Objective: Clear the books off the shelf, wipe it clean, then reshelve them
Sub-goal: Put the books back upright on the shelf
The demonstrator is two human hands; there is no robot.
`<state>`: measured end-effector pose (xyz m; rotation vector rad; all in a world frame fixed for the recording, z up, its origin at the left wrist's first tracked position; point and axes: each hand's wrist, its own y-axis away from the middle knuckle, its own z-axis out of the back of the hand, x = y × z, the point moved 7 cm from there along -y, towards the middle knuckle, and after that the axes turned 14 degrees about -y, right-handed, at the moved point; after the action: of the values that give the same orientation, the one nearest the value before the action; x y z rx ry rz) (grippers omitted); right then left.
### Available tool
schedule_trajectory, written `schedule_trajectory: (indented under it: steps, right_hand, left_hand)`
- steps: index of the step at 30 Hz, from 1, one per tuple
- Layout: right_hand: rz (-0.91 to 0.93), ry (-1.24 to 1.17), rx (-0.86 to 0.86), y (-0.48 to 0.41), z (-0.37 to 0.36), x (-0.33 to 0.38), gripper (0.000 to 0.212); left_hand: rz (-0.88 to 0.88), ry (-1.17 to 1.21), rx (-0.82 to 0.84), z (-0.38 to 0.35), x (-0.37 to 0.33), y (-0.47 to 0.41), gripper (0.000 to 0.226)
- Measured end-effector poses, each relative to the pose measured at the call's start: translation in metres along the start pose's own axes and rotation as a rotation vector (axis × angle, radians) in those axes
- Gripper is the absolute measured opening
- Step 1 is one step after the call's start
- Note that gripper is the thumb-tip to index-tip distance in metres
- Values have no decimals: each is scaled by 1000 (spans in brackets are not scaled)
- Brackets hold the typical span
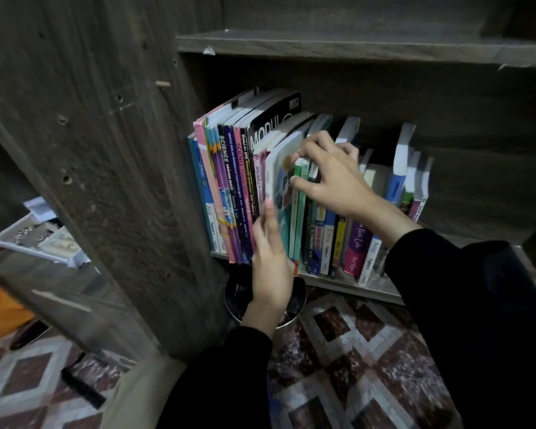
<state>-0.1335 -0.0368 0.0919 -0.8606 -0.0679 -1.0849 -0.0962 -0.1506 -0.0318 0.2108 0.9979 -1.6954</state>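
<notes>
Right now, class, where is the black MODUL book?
Head view: the black MODUL book stands left of centre in the row, right of the purple Science books, above the left hand.

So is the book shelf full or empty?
Not empty: a leaning row of books stands on the shelf, packed tight at the left, looser at the right.

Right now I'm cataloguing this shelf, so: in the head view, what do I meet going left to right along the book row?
Wooden side panel → blue book → Science Process Skills book → left hand → green book → right hand gripping it → tall blue-spined book.
</notes>
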Motion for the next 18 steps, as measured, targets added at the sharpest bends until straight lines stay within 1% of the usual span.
schedule_trajectory:
  steps: [2, 4, 6, 8, 9, 11, 15, 18]
  right_hand:
    - [8, 18, -9, 0, 0, 0, 27]
    - [8, 29, -9, 1, 0, 1, 27]
    - [6, 26, -7, 1, 0, 1, 26]
    - [7, 14, 1, 1, 0, 1, 26]
    - [9, 8, 4, 1, 0, 1, 26]
    - [11, 3, 10, 0, -1, 1, 25]
    - [12, 0, 13, 0, 0, 2, 25]
    - [14, 5, 12, 0, -1, 2, 24]
  left_hand:
    - [-102, -55, 1, 1, -8, -14, 118]
    - [-144, -66, 33, -2, -11, -22, 122]
    - [-119, -69, 27, -5, -11, -18, 119]
    - [-54, -104, -33, -9, -5, 1, 116]
    - [-22, -110, -35, -15, 0, 15, 115]
    - [15, -75, 10, -28, 10, 47, 110]
    - [133, 121, 144, -48, 19, 75, 104]
    - [103, 169, 209, -53, 9, 67, 99]
